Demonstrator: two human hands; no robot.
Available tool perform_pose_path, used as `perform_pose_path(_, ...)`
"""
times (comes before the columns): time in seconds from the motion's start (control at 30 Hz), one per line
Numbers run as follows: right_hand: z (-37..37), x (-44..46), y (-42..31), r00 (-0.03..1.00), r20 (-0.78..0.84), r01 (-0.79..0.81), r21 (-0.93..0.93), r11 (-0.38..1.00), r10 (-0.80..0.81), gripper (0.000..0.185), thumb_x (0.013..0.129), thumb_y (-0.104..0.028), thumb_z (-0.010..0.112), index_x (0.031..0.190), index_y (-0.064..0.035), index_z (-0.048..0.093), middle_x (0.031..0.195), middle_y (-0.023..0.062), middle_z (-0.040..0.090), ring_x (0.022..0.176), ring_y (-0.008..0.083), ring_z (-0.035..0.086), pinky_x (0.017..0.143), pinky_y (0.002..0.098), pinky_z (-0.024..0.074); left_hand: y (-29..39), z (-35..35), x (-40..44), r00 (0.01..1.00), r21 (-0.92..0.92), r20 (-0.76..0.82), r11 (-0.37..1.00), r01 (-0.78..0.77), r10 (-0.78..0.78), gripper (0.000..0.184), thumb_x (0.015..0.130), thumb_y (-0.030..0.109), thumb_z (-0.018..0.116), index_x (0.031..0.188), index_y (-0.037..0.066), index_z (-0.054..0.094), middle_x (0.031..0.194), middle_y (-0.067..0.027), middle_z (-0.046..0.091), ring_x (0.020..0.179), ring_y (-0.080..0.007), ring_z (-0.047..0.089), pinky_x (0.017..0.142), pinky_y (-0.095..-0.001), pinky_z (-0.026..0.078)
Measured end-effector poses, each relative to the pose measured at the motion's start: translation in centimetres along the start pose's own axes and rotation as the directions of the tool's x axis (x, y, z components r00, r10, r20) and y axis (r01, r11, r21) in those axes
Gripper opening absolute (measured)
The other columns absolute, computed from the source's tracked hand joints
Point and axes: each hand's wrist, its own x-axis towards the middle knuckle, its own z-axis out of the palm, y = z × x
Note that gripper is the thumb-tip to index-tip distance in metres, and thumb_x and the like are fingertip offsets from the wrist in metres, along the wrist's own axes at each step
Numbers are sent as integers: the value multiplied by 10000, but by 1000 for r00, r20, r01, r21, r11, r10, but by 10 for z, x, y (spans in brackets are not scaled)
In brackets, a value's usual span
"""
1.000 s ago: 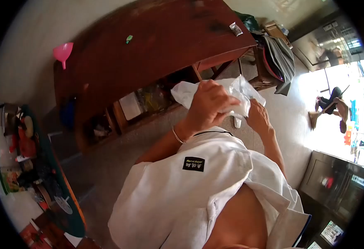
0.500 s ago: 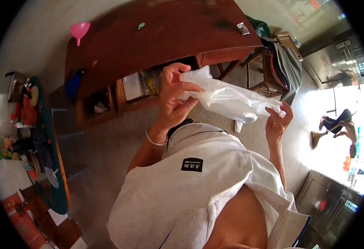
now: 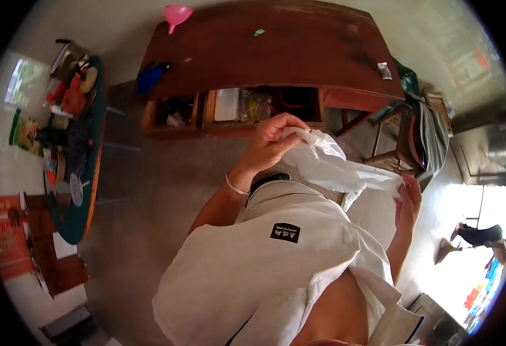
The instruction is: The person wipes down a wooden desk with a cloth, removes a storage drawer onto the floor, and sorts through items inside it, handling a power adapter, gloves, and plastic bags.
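Observation:
A translucent white plastic bag [image 3: 345, 173] is stretched sideways between my two hands, above the floor and in front of the desk. My left hand [image 3: 277, 138] pinches its left end with thumb and fingers closed. At the other end, the fingers of my right hand [image 3: 407, 202] are closed on a gathered edge of the bag. The bag's middle sags and a loose corner hangs down near my waist. Folds hide whether anything is inside it.
The dark red desk [image 3: 299, 52] has open drawers [image 3: 207, 121] holding assorted items. On it lie a pink funnel [image 3: 177, 16], a small packet [image 3: 384, 71] and a green scrap [image 3: 259, 33]. A cluttered green table [image 3: 95, 144] stands left; a chair [image 3: 403, 141] stands right.
My left hand has shifted from spread fingers to a pinch on the bag's end. Both hands and the bag sit lower and further right in view. The camera view has turned.

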Motion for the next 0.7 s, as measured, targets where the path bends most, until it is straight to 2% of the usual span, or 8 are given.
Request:
perform_pose_path(0.07,26,-10,-22,983,91,-183,409,894,160,245,903,-85,543,1146,-59,531,978,20,609,852,93,585,724,220,476,-3,1,-3,997,-77,-2,994,75,-75,170,891,59,555,1056,26,579,996,-80,617,917,-131,586,799,-278,490)
perform_pose_path(0.17,26,-7,-20,943,245,-300,330,895,226,280,904,-91,549,1178,-64,497,1007,22,598,857,102,590,684,228,488,1,2,-6,986,-96,25,981,166,-164,195,901,65,537,1091,34,566,1033,-71,606,904,-129,584,797,-274,490)
perform_pose_path(0.4,57,2,-38,972,116,226,-232,946,-204,390,798,-53,648,1179,-60,568,1164,54,561,1104,155,507,981,300,384,-10,8,-6,995,155,90,988,22,-36,218,873,9,554,1089,30,570,1034,-60,599,952,-124,562,828,-272,470)
perform_pose_path(0.47,82,6,-57,882,384,414,-353,839,-274,512,734,-34,698,1225,-81,559,1047,46,544,972,167,534,886,296,438,-11,16,0,979,211,202,977,-16,-28,235,861,-9,559,1092,30,567,1036,-57,595,962,-129,560,837,-271,460)
perform_pose_path(0.53,117,-1,-85,868,481,275,-259,926,-124,582,733,-67,743,1270,-87,520,1087,52,477,849,155,535,697,282,474,-6,25,7,942,255,333,965,-55,-34,266,850,-19,561,1111,32,555,1046,-55,590,966,-143,563,841,-269,450)
perform_pose_path(0.57,137,-1,-79,805,474,440,-72,895,-357,482,747,-84,735,1197,-49,563,990,32,528,779,82,527,627,224,420,-4,35,11,943,183,328,983,-12,-49,290,851,-15,565,1134,38,532,1069,-67,572,971,-146,561,849,-268,447)
perform_pose_path(0.63,146,3,-79,687,615,616,-212,759,-386,306,763,-78,722,1047,-23,619,859,23,566,707,72,514,578,220,405,0,47,9,958,56,273,995,80,-93,344,853,-6,574,1181,49,486,1116,-93,534,982,-152,557,865,-265,443)
perform_pose_path(0.7,152,-7,-72,889,375,366,-238,900,-263,155,795,-68,682,908,12,613,772,22,574,638,69,501,554,230,405,-12,35,3,953,-8,286,995,103,-96,428,823,-12,623,1199,82,442,1202,-109,459,1136,-188,480,934,-300,416)
